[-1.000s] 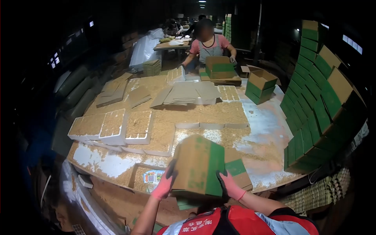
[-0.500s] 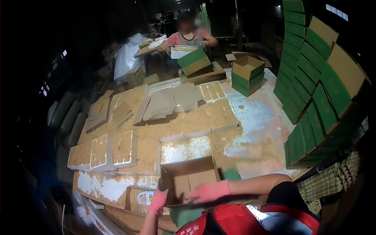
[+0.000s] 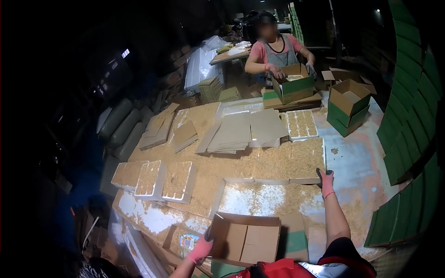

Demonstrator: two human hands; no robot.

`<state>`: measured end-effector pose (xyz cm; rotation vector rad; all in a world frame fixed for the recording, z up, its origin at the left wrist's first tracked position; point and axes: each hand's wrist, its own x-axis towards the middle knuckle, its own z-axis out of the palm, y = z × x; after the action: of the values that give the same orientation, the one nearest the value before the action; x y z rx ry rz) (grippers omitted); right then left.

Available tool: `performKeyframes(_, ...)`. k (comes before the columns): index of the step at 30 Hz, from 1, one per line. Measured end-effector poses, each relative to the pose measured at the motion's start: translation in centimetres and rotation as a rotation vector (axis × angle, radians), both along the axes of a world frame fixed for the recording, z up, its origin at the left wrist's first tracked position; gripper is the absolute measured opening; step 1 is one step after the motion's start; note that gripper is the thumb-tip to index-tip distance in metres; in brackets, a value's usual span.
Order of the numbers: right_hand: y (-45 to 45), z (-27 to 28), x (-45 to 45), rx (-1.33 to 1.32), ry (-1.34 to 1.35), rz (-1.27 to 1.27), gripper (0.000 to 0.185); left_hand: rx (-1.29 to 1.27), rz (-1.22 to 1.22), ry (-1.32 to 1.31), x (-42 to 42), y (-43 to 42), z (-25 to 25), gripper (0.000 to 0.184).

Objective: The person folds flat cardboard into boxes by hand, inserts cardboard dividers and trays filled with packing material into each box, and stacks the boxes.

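An open cardboard box, empty inside, stands at the near edge of the table. My left hand, in a pink and dark glove, grips its left wall. My right hand reaches out to the right corner of a white foam tray filled with tan material; its fingers are apart at the tray's edge, thumb and fingertips partly hidden. Beside the box lies flat green and brown cardboard. Left of my left hand a shallow compartment holds a printed packet.
Filled trays stand at the left, cardboard sheets lie mid-table. Across it a co-worker handles a green box. Another open box stands at the back right, with stacked green boxes along the right side.
The box now stands open side up. My right hand has left it and stretched forward to the tray's corner. The co-worker's box has turned upright with a white tray in it. The view has shifted.
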<state>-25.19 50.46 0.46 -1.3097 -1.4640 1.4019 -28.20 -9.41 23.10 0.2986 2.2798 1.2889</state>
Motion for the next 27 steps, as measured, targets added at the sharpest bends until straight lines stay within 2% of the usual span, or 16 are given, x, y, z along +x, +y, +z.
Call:
performKeyframes(3,-3.6,7.9,3.5,-0.058,0.039,-0.059,0.059,-0.053,-0.032,0.073,-0.3,-0.3,-0.9,0.057)
performKeyframes(4,-2.8,7.7,5.3,-0.033,0.080,0.022,0.051,-0.075,-0.049,0.122,-0.6,-0.6,-1.3,0.057)
performKeyframes(6,-3.8,9.7,9.0,-0.116,0.459,0.137,0.049,-0.052,-0.068,0.112,-0.6,-0.1,-0.1,0.057)
performKeyframes(7,-5.5,13.5,10.7,-0.162,0.567,0.213,0.046,-0.042,-0.092,0.128,-1.1,-0.4,-0.8,0.056)
performKeyframes(10,-11.2,26.7,15.0,-0.288,0.502,0.505,0.044,0.001,-0.130,0.133,-1.6,-0.2,-1.0,0.054)
performKeyframes(12,-13.0,30.6,16.4,-0.214,0.313,0.619,0.045,0.082,-0.131,0.090,-2.0,0.4,-0.6,0.053)
performKeyframes(15,-17.9,33.8,17.0,-0.155,0.149,0.717,0.042,0.440,-0.118,-0.026,-4.2,0.7,-4.7,0.047)
performKeyframes(16,-19.7,33.9,17.2,-0.121,0.125,0.695,0.042,0.491,-0.072,-0.242,-4.8,0.6,-5.5,0.046)
performKeyframes(18,-25.1,38.2,15.7,-0.114,-0.143,0.906,0.041,0.578,0.024,-0.672,-5.8,0.1,-6.3,0.046)
performKeyframes(19,-26.2,38.0,14.6,-0.141,-0.187,1.044,0.041,0.468,-0.020,-0.670,-5.4,-0.2,-5.3,0.041)
performKeyframes(20,-27.3,37.5,13.5,-0.173,-0.232,1.180,0.040,0.335,-0.014,-0.476,-5.0,-0.1,-5.2,0.044)
performKeyframes(22,-28.8,34.7,11.4,0.008,-0.243,1.315,0.039,0.355,-0.065,-0.053,-2.7,-0.6,-4.2,0.045)
performKeyframes(23,-29.7,33.0,10.1,0.054,-0.276,1.299,0.042,0.239,-0.113,-0.121,-3.2,-1.4,-4.1,0.047)
performKeyframes(25,-31.2,30.1,8.4,0.111,-0.391,1.277,0.044,0.319,-0.130,-0.110,-3.2,-3.1,-3.9,0.047)
performKeyframes(26,-33.1,30.1,8.3,0.297,-0.549,1.216,0.044,0.362,-0.134,-0.103,-3.5,-3.8,-3.8,0.047)
performKeyframes(27,-35.2,29.4,8.7,0.814,-0.699,1.186,0.044,0.359,-0.181,-0.082,-4.7,-4.2,-7.6,0.051)
